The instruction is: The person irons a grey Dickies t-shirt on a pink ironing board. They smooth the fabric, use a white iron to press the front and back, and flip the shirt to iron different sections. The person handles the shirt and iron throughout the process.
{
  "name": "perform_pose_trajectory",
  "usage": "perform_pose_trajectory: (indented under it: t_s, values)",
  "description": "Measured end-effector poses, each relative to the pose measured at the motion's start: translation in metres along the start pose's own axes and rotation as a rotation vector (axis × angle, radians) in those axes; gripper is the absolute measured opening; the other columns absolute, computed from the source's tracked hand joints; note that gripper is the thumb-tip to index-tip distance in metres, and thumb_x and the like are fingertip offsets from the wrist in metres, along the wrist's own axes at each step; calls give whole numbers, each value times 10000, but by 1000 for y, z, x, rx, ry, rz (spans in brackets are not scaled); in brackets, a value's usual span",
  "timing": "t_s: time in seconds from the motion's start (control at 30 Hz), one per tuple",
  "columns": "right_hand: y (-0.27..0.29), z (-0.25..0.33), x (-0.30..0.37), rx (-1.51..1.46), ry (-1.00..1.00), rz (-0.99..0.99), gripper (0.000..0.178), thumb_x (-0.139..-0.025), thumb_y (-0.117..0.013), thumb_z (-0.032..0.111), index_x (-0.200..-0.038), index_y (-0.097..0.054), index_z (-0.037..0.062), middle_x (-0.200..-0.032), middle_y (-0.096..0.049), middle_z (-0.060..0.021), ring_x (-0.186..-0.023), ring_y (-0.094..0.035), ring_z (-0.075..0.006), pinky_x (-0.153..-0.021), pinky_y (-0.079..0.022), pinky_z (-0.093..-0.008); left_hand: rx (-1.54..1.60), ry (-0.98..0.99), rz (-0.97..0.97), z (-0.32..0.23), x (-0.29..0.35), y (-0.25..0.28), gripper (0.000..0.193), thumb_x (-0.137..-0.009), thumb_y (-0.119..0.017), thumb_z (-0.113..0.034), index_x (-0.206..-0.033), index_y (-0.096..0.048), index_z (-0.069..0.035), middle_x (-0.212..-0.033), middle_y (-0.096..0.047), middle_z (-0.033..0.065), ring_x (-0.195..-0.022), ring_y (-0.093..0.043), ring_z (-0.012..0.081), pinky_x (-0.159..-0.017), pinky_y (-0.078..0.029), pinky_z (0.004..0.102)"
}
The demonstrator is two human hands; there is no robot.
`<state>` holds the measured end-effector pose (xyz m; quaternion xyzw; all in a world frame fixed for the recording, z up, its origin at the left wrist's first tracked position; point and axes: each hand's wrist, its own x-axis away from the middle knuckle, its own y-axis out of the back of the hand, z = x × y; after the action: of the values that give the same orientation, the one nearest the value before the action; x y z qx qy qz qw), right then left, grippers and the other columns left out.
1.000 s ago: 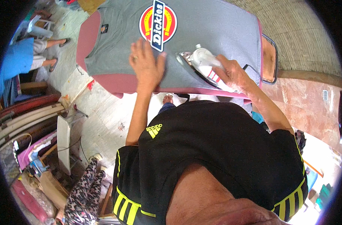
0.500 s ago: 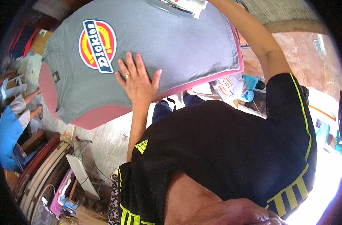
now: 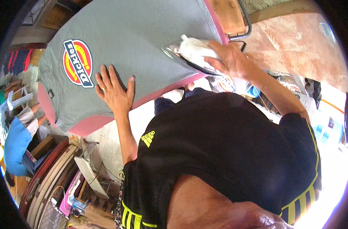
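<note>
A grey T-shirt point(image 3: 135, 42) with a round red and yellow printed badge point(image 3: 77, 63) is spread flat over a pink-covered ironing board point(image 3: 94, 124). My left hand point(image 3: 114, 91) lies on the shirt with its fingers spread, just right of the badge, a ring on one finger. Wrapped round the handle of a white clothes iron point(image 3: 195, 51), my right hand point(image 3: 231, 61) holds it at the near right part of the shirt, by the hem. The iron's soleplate appears to rest on the cloth; its underside is hidden.
Another person in a blue shirt point(image 3: 18, 141) is at the far left, near a pale plastic chair point(image 3: 19, 97). Several long boards point(image 3: 48, 171) stand stacked at lower left. A wooden chair with a metal frame point(image 3: 229, 17) stands beyond the board's right end.
My right hand has brought the iron from the far edge of the shirt toward me, to the near right corner. My left hand stays flat on the cloth. The view has shifted a little.
</note>
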<state>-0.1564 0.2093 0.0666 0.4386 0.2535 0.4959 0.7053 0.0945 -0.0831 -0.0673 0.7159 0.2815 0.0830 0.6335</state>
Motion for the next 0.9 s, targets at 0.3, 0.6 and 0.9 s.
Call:
perform_pose_trajectory:
  t_s: [0.3, 0.6, 0.9]
  values:
    - [29, -91, -87, 186, 90, -328, 429, -967, -639, 390, -1219, -574, 49, -820, -689, -217, -731, -697, -405, -672, -576, -475, -36, 57, 33, -2, 3, 1, 870, -895, -529, -691, -1568, -348, -170, -1671, -217, 58, -1553, -123, 311, -1229, -80, 542]
    - [77, -146, -252, 121, -31, -460, 503, -961, -564, 448, -1193, -628, 6, -978, -681, -321, -899, -669, -506, -815, -527, -562, -79, 63, 38, -6, 6, 9, 850, -904, -518, -683, -1563, -361, -170, -1656, -260, 67, -1546, -152, 311, -1227, -94, 527]
    - [103, -153, -152, -82, -124, -433, 526, -971, -546, 422, -1334, -583, 44, -989, -704, -275, -826, -724, -372, -745, -576, -446, 286, -194, -29, -107, -63, -9, 587, -865, -717, -400, -1372, -591, -132, -1503, -462, 112, -1456, -334, 362, -1151, -190, 580]
